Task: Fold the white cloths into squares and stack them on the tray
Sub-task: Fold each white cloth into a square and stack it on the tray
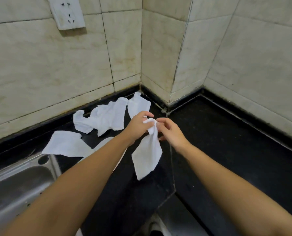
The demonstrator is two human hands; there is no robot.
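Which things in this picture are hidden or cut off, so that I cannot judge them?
- Tray: not visible in the head view.
- Cloth under the left forearm: mostly covered by it.
- Sink: cut by the left edge.
- Top of held cloth: bunched between left hand and right hand.

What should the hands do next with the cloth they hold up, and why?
Probably slide the right hand along the top edge to find the other corner and spread the cloth open. Both hands pinch it bunched at one point, the left hand close beside the right, so it hangs crumpled above the counter and cannot be folded square yet.
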